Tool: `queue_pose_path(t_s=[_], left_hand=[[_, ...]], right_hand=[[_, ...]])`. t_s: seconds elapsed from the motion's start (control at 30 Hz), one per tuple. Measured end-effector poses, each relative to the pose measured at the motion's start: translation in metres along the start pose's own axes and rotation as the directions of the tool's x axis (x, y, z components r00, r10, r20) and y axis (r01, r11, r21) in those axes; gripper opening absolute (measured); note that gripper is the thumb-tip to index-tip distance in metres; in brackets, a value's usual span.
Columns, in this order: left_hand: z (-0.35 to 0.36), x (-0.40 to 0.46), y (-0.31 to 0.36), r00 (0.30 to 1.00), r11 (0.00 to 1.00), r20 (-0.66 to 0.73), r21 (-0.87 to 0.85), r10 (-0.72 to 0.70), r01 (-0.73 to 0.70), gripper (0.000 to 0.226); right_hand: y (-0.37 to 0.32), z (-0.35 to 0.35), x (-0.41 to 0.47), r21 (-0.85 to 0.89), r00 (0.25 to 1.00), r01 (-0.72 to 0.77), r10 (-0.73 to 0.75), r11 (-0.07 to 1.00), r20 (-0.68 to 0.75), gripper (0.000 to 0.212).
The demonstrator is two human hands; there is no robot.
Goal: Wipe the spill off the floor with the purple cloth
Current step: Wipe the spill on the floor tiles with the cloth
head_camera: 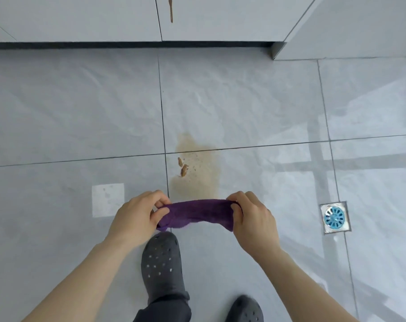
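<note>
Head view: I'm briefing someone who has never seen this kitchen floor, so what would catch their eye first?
Probably the purple cloth, stretched between the left hand and right hand above a dark clog. Just beyond it, a brownish spill with small solid bits straddles a tile joint. A blue floor drain sits to the right, and a brown drip runs down the cabinet front at the top.

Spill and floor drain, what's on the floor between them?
Nothing: in the head view, only bare grey tile and a grout line separate the spill from the drain.
</note>
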State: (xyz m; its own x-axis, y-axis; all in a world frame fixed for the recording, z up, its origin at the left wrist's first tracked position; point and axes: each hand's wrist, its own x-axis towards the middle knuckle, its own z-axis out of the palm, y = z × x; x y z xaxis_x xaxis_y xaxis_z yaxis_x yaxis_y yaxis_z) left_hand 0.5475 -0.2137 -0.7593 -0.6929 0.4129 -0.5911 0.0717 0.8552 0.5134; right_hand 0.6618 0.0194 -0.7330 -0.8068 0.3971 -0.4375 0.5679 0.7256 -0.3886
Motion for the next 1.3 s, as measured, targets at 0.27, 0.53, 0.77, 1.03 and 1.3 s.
queue_pose_path(t_s=[0.27, 0.53, 0.77, 1.03, 1.3], left_hand=[[0.064, 0.083, -0.064, 0.973, 0.991, -0.188, 0.050, 0.133, -0.125, 0.004], [0.082, 0.106, -0.070, 0.875, 0.921, -0.324, 0.275, 0.358, -0.275, 0.007], [0.068, 0.129, -0.097, 0.817, 0.943, -0.521, 0.323, 0.246, -0.078, 0.052], [0.063, 0.181, -0.128, 0.813, 0.943, -0.579, 0.300, 0.058, 0.146, 0.067], [0.069, 0.186, -0.140, 0.785, 0.915, -0.611, 0.365, 0.098, 0.170, 0.068]], right_hand=[[0.048, 0.101, 0.076, -0.093, 0.953, 0.114, -0.135, 0.989, -0.271, 0.026], [0.049, 0.127, 0.117, -0.118, 0.791, 0.083, -0.137, 0.990, -0.596, 0.033], [0.021, 0.190, 0.098, -0.107, 0.946, 0.078, -0.107, 0.991, -0.305, 0.095], [0.006, 0.210, 0.143, -0.256, 0.952, -0.038, -0.043, 0.966, -0.303, 0.096], [0.012, 0.215, 0.155, -0.312, 0.937, -0.021, -0.089, 0.950, -0.337, 0.078]])
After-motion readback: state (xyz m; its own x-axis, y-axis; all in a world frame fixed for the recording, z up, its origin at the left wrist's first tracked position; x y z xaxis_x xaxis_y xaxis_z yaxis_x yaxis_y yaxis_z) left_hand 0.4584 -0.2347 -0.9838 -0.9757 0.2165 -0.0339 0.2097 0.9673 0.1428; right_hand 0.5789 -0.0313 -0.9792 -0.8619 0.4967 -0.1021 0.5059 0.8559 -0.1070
